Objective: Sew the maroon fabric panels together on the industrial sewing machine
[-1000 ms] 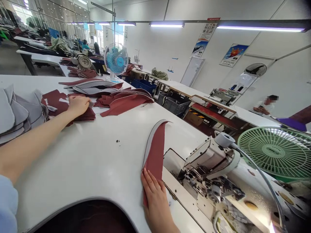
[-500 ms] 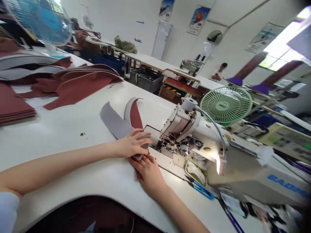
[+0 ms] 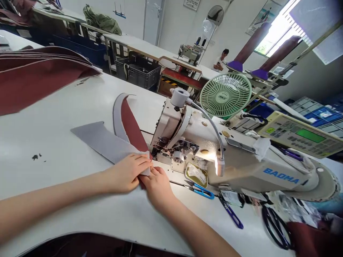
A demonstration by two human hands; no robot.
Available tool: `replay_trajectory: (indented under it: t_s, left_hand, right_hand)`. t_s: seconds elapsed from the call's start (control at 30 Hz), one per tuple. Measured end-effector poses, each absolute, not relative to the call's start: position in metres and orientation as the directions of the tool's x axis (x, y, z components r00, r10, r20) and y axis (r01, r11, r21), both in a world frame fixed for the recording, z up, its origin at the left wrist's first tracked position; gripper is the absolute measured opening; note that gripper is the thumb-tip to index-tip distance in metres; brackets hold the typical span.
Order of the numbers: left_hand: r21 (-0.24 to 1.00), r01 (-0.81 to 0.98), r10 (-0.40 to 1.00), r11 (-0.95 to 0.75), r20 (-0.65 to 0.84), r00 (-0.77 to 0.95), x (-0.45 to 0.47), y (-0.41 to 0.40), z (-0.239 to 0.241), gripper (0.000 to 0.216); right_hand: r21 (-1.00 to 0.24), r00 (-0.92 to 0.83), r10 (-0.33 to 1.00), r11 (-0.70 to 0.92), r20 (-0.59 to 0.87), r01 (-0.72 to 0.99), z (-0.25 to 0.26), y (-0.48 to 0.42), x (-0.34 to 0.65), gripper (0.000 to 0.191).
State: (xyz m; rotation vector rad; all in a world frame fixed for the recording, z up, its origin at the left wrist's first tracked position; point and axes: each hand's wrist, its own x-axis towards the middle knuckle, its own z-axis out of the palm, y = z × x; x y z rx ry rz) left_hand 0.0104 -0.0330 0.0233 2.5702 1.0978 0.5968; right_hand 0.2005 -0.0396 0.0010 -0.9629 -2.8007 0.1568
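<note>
My left hand (image 3: 125,173) pinches the near end of a grey mesh fabric strip (image 3: 104,142) that lies flat on the white table (image 3: 80,103). My right hand (image 3: 158,185) grips the same end together with a curved maroon fabric piece (image 3: 128,123) lying under it. Both hands meet just in front of the presser foot of the white sewing machine (image 3: 214,157). The maroon piece curves away toward the back of the table.
A stack of maroon fabric (image 3: 34,71) lies at the far left. A green fan (image 3: 225,94) stands behind the machine, with a control panel (image 3: 300,134) to its right. Blue scissors (image 3: 200,191) lie near the machine's base. Another person sits far back.
My left hand fetched the grey strip from the left piles and laid it over the maroon piece; both hands have since closed on the ends at the machine. The view swung right.
</note>
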Motion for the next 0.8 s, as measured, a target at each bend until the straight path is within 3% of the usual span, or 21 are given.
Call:
replay_trajectory:
  t_s: [0.13, 0.33, 0.8]
  left_hand:
    - [0.455, 0.672, 0.811, -0.585, 0.298, 0.504, 0.009, -0.026, 0.017, 0.051]
    - [0.343, 0.571, 0.666, -0.746, 0.366, 0.65, -0.003, -0.021, 0.004, 0.054]
    - [0.371, 0.494, 0.613, -0.786, 0.361, 0.703, -0.001, -0.019, 0.002, 0.055]
  right_hand:
    - [-0.13, -0.764, 0.607, 0.794, 0.22, 0.594, 0.002, -0.043, 0.204, 0.018]
    - [-0.068, -0.784, 0.537, 0.835, 0.312, 0.546, 0.001, -0.05, 0.208, 0.023]
    - [-0.058, -0.75, 0.602, 0.789, 0.273, 0.612, 0.003, -0.057, 0.207, 0.02]
